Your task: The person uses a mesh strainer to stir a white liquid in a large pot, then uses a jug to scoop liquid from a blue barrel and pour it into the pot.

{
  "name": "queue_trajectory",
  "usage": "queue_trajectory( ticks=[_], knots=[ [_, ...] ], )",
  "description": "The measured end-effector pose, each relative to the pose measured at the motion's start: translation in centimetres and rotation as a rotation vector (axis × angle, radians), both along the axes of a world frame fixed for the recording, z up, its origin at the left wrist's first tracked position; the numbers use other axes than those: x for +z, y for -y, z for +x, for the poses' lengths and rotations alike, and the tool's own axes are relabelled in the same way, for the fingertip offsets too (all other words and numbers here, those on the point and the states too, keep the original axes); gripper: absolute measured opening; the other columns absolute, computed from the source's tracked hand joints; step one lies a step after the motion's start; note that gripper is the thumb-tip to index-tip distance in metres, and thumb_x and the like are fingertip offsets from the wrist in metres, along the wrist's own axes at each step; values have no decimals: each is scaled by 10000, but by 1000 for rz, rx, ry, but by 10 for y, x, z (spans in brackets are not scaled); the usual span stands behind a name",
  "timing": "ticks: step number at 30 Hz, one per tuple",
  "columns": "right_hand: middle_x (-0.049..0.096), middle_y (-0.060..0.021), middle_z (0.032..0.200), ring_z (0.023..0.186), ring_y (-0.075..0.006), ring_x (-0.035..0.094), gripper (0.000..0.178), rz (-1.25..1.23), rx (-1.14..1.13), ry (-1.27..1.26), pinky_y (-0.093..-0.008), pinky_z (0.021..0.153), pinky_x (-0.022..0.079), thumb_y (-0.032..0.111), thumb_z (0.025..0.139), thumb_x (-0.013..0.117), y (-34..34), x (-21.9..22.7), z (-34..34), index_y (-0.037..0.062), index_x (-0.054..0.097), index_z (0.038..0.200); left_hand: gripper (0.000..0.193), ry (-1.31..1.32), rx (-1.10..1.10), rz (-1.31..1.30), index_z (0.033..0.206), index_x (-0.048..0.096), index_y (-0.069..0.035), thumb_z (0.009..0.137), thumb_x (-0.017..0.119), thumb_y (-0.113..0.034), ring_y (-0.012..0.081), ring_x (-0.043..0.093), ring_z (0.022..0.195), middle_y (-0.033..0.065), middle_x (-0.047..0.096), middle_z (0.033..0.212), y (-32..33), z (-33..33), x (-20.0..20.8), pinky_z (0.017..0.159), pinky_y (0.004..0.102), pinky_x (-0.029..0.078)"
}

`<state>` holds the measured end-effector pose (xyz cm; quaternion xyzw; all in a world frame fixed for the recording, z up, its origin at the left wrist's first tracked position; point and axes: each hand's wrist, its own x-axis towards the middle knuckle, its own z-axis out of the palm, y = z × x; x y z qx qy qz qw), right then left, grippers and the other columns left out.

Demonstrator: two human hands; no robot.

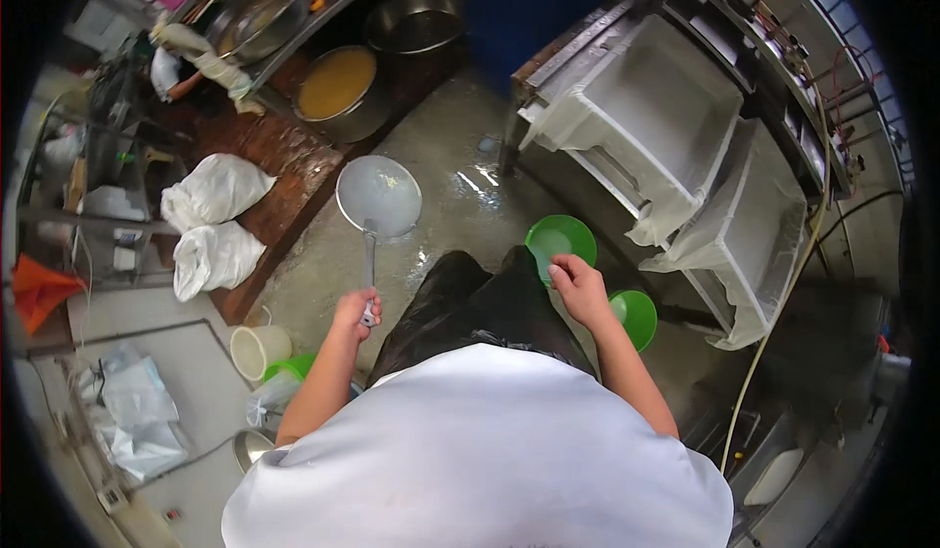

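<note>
My left hand is closed round the metal handle of a round, pale strainer, which extends away from me above the wet floor. My right hand has its fingers curled together, overlapping the near edge of a green basin beside my right knee. Whether the fingers pinch anything is hidden, and I cannot tell if they touch the basin's rim. A second green basin stands to the right of my right wrist. Dark trousers or an apron cover my legs.
On the right, large white cloth-lined boxes rest on a metal frame. At far left are a pot of yellowish liquid, a steel basin and white sacks. A white bucket stands left. A hose hangs right. A co-worker's arm shows far left.
</note>
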<state>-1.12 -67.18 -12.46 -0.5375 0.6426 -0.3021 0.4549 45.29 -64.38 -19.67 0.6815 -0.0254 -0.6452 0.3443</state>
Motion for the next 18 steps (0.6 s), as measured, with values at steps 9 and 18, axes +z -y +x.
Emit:
queue_trajectory(
  ticks=[9,18],
  knots=[
    [700,-227,1013,948,-356,690,349,248,-163,-363,-403,828,538,261,906,666,37,-23,-48,-5,645,1131,90,198,-244,26,860,526,-57,906,583,-109,163,511,479,71,547,664,229,-38,-77,357,342,386],
    [661,-123,734,564,-189,638,276,882,-602,-329,-355,534,523,258,891,657,-127,-44,-40,-16,690,917,375,632,-347,-15,1116,575,85,775,580,-71,442,647,1063,316,654,1078,436,-138,-189,882,462,509]
  ],
)
